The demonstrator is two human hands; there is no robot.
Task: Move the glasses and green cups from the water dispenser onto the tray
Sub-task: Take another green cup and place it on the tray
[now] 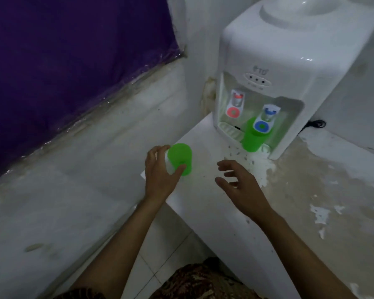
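Observation:
My left hand [160, 173] grips a green cup [180, 159] above the near left corner of the white counter, the cup tilted with its mouth facing away from me. A second green cup [252, 138] stands upright on the drip tray of the white water dispenser [289, 61], under the blue tap. My right hand [240, 186] hovers over the counter with its fingers spread, holding nothing, short of the dispenser. No tray and no glasses are in view.
The dispenser has a red tap [235, 104] on the left and a blue tap [266, 119] on the right. The counter [311, 190] is stained and wet to the right. A purple sheet [52, 61] covers the wall at the left. A black cable [316, 124] lies behind the dispenser.

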